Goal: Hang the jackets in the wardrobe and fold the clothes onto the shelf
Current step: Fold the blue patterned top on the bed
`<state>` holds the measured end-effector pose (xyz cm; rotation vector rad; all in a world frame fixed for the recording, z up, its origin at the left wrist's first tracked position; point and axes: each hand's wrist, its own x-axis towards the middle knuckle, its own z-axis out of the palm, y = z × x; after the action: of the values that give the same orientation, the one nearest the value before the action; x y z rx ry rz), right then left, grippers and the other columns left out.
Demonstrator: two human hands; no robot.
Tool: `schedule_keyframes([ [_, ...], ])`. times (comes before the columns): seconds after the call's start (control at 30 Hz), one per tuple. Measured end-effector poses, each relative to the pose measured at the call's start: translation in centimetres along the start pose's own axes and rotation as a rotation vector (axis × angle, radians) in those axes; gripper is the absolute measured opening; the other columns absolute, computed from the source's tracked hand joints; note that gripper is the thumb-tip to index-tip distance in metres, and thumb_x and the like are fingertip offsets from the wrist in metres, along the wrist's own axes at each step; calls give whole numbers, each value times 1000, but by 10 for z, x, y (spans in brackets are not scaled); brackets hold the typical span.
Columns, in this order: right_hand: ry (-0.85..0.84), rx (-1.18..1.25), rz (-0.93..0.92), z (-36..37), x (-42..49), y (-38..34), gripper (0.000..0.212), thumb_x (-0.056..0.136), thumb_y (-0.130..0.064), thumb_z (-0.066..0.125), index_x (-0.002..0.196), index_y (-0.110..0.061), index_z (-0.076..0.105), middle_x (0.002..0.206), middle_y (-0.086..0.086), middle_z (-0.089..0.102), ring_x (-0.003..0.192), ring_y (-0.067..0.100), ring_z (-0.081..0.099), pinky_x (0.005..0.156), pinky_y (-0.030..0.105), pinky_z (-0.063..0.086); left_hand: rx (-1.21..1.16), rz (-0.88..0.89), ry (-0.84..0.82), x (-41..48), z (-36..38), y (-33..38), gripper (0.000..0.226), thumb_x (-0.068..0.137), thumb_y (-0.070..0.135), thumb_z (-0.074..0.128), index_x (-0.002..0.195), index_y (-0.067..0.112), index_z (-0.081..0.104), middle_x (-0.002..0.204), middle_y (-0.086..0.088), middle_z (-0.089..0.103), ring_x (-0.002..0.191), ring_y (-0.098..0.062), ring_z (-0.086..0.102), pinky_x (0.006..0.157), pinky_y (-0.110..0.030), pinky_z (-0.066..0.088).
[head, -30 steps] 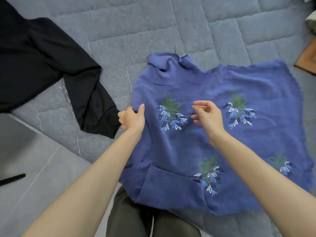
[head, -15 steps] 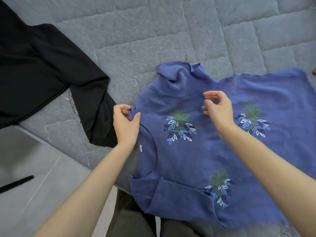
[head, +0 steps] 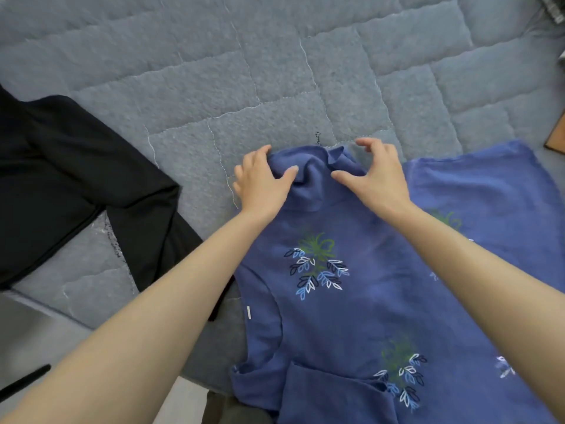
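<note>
Both hands at the collar (head: 312, 166) of the blue sweater (head: 336, 301): left hand (head: 263, 182) pinches it, thumb on top; right hand (head: 379, 175) half-spread, thumb touching fabric, fingers arched, grip unclear. Sweater lies flat at the bed's (head: 275, 71) near edge. Black jacket (head: 76, 185) lies well apart, toward the left edge.

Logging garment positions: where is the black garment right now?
Head view, left side: the black garment lies on the grey quilt, left of the blue sweater.
</note>
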<state>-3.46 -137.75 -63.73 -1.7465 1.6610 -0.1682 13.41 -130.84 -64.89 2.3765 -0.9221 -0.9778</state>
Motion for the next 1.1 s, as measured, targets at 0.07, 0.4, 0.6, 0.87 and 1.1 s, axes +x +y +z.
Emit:
schedule_keyframes([
  [0.07, -53, -130, -22, -1, 7, 0, 39, 83, -32, 69, 120, -26, 60, 126, -1, 54, 109, 17, 55, 82, 31, 42, 11, -56, -39, 16, 4, 7, 50, 88, 35, 64, 132, 20, 46, 134, -3, 48, 127, -27, 40, 103, -39, 31],
  [0.4, 212, 493, 195, -16, 28, 1, 36, 87, 3, 38, 78, -24, 60, 89, 4, 67, 67, 11, 69, 68, 26, 56, -256, 276, 179, 43, -11, 34, 17, 88, 2, 56, 91, 15, 68, 98, -2, 60, 83, -8, 53, 73, -12, 39],
  [0.6, 235, 603, 234, -21, 6, 14, 34, 84, 7, 42, 72, -20, 58, 77, -1, 62, 67, 8, 65, 75, 29, 58, -250, 576, 235, 5, -17, 36, 30, 72, -17, 51, 78, 8, 68, 84, 0, 56, 76, -4, 51, 71, -15, 42],
  [0.87, 161, 44, 165, -21, -57, 66, 27, 83, 3, 50, 88, -18, 68, 108, 12, 52, 95, 15, 50, 78, 14, 30, 46, 815, -103, -96, 17, -43, 22, 73, -9, 70, 89, 7, 69, 92, -2, 64, 78, -22, 63, 67, -38, 51],
  [1.1, 232, -104, 6, -7, -94, 63, 27, 85, -2, 53, 101, -18, 68, 126, 10, 45, 114, 31, 40, 95, 28, 30, -89, 493, -50, -153, 27, -87, 20, 87, 12, 66, 105, 19, 65, 111, 11, 55, 104, -9, 56, 90, -28, 46],
])
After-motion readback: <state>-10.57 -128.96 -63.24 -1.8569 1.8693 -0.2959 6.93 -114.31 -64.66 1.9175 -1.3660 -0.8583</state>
